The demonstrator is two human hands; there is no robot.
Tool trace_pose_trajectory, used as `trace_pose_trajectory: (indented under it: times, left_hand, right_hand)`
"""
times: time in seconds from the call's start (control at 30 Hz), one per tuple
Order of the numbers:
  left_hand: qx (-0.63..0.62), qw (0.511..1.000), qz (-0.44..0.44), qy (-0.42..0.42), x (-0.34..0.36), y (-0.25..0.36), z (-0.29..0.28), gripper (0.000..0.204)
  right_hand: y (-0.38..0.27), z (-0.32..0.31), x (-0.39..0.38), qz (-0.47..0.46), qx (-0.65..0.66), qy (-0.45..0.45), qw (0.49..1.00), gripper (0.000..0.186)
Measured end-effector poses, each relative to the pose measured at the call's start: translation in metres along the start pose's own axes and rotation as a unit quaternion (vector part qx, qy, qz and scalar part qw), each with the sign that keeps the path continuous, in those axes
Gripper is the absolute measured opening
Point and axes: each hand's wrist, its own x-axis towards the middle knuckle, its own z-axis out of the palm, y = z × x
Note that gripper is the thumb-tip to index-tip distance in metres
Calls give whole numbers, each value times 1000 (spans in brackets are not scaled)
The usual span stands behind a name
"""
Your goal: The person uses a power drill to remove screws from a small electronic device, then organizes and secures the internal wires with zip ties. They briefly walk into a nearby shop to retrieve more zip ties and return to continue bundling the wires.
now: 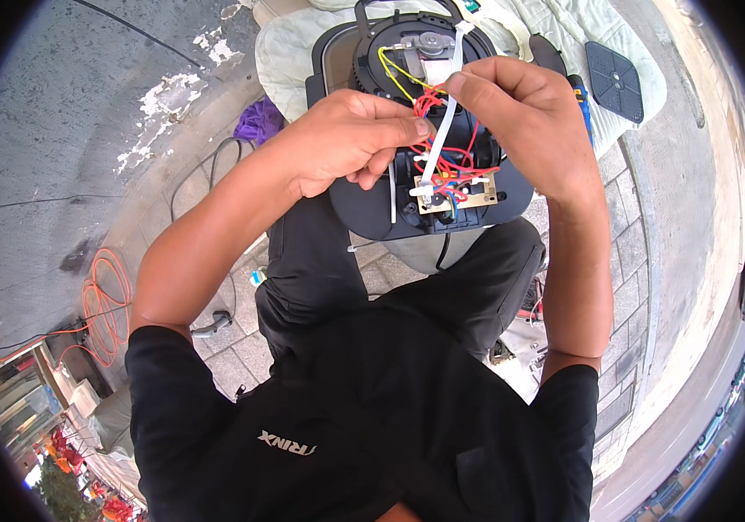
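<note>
An opened black appliance [368,213] rests in front of my knees, its inside exposed. My left hand [346,139] is closed, thumb and forefinger pinching red wires [429,103] over its middle. From the other side my right hand [525,113] pinches at the upper end of the same bundle, beside a yellow-green wire [397,76]; its exact grip is partly hidden. A flat white cable [444,139] with end connectors runs past the right thumb down to a small circuit board [477,202]. Beyond the hands is a round black housing with a metal part [429,43].
Pale quilted cloth [290,56] lies under the appliance. A black perforated square plate [614,83] sits on it at right, near a blue tool [582,109]. A purple bag [259,120] is at left. Orange cable [104,304] coils on the ground, with a grey plug [213,324] nearer me.
</note>
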Motion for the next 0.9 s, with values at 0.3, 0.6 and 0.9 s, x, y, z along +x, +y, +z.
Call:
trace_pose_trajectory:
  times: [0.3, 0.6, 0.9]
  left_hand:
    - [-6, 1000, 18, -9, 0, -4, -2, 34]
    - [-11, 1000, 23, -12, 1, -6, -1, 37]
    - [-22, 999, 10, -25, 0, -2, -2, 35]
  right_hand:
    - [-12, 8, -1, -60, -62, -15, 996, 27]
    - [-24, 16, -5, -39, -63, -1, 997, 27]
    - [-11, 13, 0, -30, -111, 24, 993, 29]
